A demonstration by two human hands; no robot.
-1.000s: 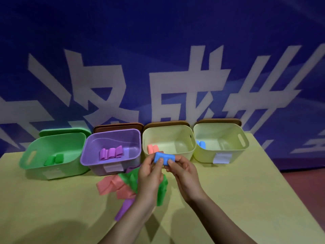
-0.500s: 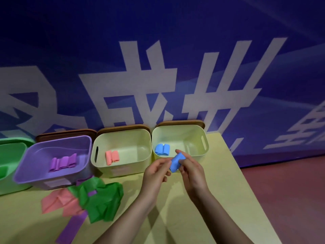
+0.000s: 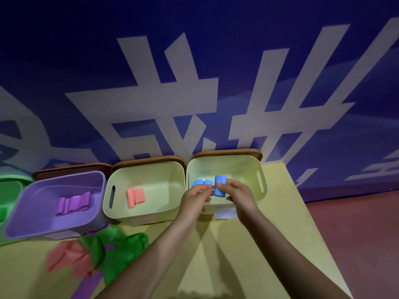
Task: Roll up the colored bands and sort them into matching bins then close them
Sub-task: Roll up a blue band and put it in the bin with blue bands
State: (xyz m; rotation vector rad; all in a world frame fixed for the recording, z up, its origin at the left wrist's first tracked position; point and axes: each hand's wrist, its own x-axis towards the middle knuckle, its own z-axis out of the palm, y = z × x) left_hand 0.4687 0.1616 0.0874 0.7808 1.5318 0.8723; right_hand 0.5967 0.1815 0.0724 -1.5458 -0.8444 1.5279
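Note:
My right hand pinches a rolled blue band over the front rim of the rightmost pale yellow bin. Two blue rolls lie inside that bin, partly hidden by my left hand. The left hand hovers beside the held roll with curled fingers; I cannot tell if it touches it. The middle yellow bin holds two pink rolls. The purple bin holds purple rolls. Unrolled pink, green and purple bands lie piled on the table in front.
A green bin shows at the far left edge. Brown lids stand behind the bins against the blue banner wall. The yellow table ends at the right, with red floor beyond it.
Both hands moved forward with the blue roll, from in front of the rightmost bin to over its front rim. The view shifted further right and closer.

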